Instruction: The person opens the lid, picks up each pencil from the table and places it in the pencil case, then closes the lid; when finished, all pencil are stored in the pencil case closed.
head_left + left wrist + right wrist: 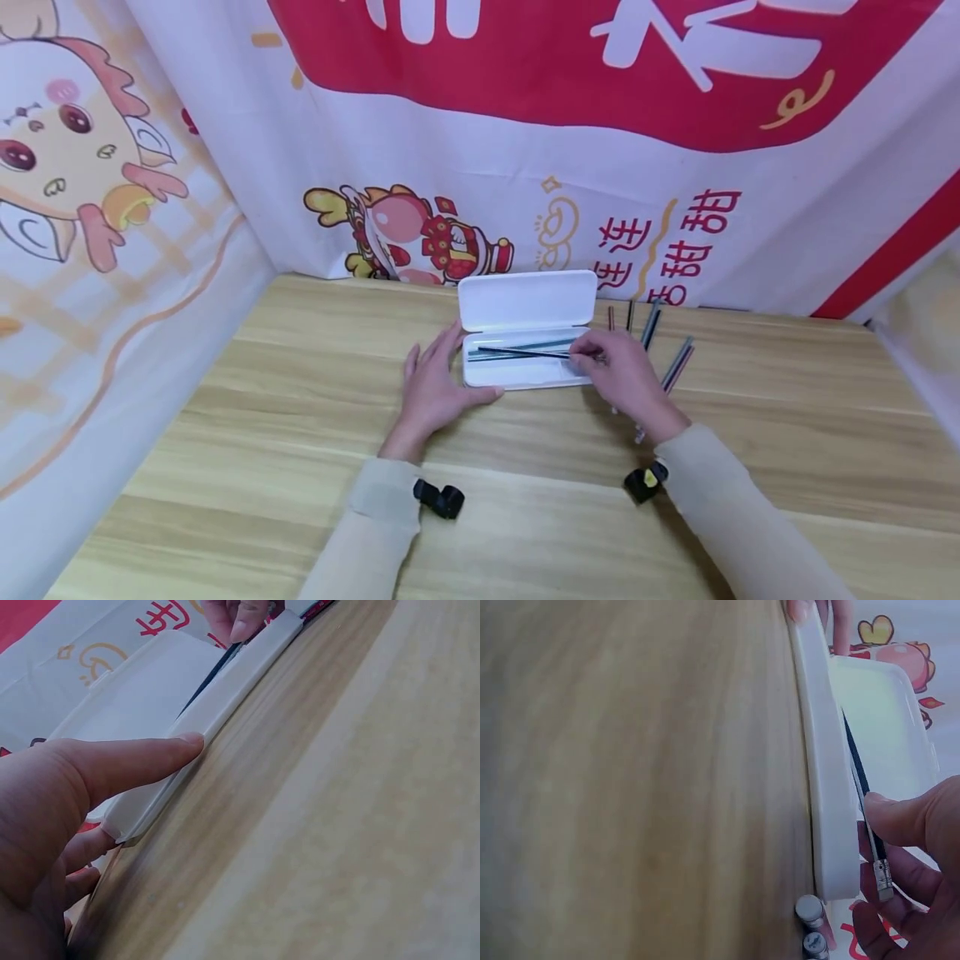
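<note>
An open white pencil case (pixel 525 382) lies on the table with its lid (pixel 527 302) raised at the back. Several dark and teal pencils (pixel 491 352) lie in its tray. My left hand (pixel 437 392) holds the case's left end, thumb along the front wall and fingers round the left side. With thumb and fingers, my right hand (pixel 621 371) pinches a dark pencil (pixel 861 769) near its eraser end, slanting over the right part of the tray. In the right wrist view its metal band and eraser (pixel 883 881) stick out past my thumb.
Several more pencils (pixel 678 364) lie on the wooden table (pixel 525 517) right of the case, partly hidden under my right hand and forearm. Two pencil ends (pixel 810 911) show close to the case's right end. A printed cloth (pixel 450 150) hangs behind the table.
</note>
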`<state>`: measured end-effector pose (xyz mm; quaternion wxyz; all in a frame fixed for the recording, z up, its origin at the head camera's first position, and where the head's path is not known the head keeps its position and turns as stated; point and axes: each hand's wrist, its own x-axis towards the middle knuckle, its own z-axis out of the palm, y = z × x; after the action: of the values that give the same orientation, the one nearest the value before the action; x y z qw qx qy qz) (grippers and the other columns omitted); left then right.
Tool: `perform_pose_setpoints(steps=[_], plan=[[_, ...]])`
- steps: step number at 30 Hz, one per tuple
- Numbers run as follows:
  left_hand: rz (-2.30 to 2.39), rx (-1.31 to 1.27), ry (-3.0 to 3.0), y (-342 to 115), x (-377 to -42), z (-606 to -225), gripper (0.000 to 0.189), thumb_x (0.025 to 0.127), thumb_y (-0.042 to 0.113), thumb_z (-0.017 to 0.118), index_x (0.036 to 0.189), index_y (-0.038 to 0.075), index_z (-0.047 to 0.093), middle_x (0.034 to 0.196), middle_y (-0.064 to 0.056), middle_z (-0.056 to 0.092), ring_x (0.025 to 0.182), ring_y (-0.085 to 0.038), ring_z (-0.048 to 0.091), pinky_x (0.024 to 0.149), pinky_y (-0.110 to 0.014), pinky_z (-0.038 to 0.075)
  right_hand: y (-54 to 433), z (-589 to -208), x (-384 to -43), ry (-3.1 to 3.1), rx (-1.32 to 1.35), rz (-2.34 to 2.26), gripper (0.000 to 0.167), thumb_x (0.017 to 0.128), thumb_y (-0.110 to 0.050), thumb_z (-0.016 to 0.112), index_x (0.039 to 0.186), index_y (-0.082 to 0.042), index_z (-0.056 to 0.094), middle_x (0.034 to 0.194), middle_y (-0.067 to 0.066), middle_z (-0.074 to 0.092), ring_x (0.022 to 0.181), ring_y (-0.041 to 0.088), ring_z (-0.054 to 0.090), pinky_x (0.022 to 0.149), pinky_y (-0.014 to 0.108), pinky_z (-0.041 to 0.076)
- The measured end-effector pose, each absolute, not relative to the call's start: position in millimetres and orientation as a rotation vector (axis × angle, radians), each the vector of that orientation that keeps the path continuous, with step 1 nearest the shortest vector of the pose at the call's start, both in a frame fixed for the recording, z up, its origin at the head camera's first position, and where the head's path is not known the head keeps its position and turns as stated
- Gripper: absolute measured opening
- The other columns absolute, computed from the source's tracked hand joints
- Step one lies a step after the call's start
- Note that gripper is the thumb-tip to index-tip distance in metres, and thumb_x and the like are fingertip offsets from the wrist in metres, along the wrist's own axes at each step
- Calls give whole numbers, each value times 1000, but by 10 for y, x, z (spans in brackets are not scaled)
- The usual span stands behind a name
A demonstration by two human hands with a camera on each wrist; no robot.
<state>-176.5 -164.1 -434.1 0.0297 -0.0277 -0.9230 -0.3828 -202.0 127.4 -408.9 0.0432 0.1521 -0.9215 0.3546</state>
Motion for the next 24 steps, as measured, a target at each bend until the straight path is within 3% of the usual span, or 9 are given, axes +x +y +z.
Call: perform_pose_setpoints(steps=[7, 11, 15, 20, 24], plan=[[-1190, -87, -2833, -1619, -1756, -4326, 124, 73, 50, 98, 172, 25, 28, 170, -1, 47, 164, -31, 32, 138, -55, -3, 1333, -4059, -1982, -2831, 418, 1095, 14, 100, -9, 75, 110, -15, 83, 110, 6, 79, 98, 26, 57, 82, 36, 45], [-1192, -82, -2850, -1629, -1762, -4327, 124, 73, 51, 98, 172, 25, 27, 171, -2, 45, 165, -32, 31, 138, -56, -2, 1301, -4034, -2011, -2875, 481, 1062, 19, 99, -4, 74, 112, -15, 83, 119, 7, 79, 113, 30, 60, 96, 47, 51], [-1191, -82, -2848, -1620, -1776, -4341, 123, 74, 51, 97, 172, 25, 28, 172, -3, 45, 165, -32, 31, 138, -56, -2, 1231, -3986, -2073, -2880, 551, 1010, 24, 96, 3, 72, 109, -13, 83, 122, 10, 78, 125, 34, 60, 111, 57, 49], [-1188, -75, -2850, -1638, -1774, -4331, 122, 73, 51, 98, 171, 26, 29, 170, 0, 47, 165, -30, 32, 138, -55, -3, 1101, -3963, -2157, -2878, 592, 993, 30, 93, 10, 69, 102, -12, 85, 110, 9, 78, 118, 33, 61, 107, 55, 51], [-1189, -75, -2862, -1628, -1779, -4333, 123, 74, 51, 98, 171, 28, 28, 171, 2, 47, 165, -28, 31, 138, -53, -4, 1128, -3939, -2077, -2872, 571, 1056, 24, 97, 3, 70, 104, -14, 85, 113, 8, 77, 116, 32, 62, 103, 54, 53]])
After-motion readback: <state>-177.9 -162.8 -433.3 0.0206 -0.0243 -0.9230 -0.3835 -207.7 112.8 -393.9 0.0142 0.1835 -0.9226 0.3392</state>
